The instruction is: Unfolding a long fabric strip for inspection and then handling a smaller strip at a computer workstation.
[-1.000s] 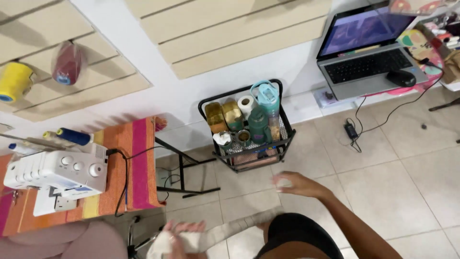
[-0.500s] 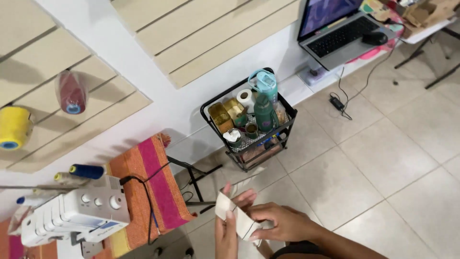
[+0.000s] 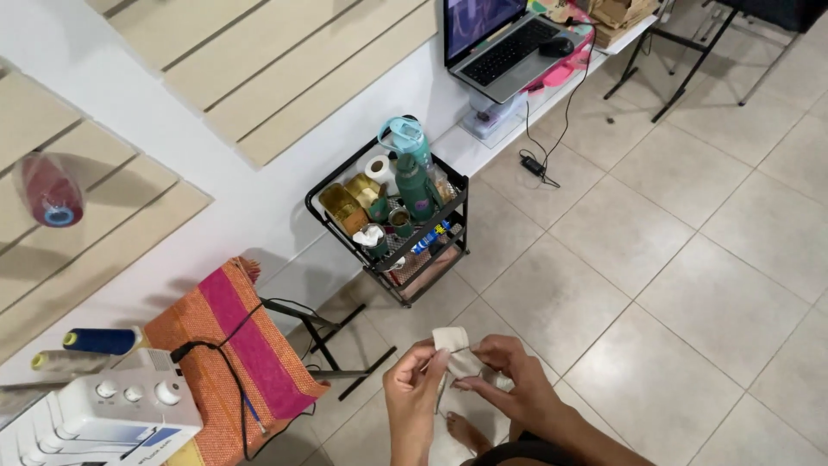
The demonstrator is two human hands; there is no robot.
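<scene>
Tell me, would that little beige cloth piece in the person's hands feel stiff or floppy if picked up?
Probably floppy: the beige cloth piece bends over the left hand fingers. Likely light, since fingertips of the right hand alone pinch it. It seems unlikely to roll or break.

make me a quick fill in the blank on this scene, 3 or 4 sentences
1. Both hands, the left hand and the right hand, hold a folded piece of ____ fabric.
2. The black cart stands on the tiled floor against the ____.
3. On the desk, a mouse lies beside an open ____.
4. The white sewing machine sits on a table covered by a pink and ____ striped cloth.

Missing words: beige; wall; laptop; orange
</scene>
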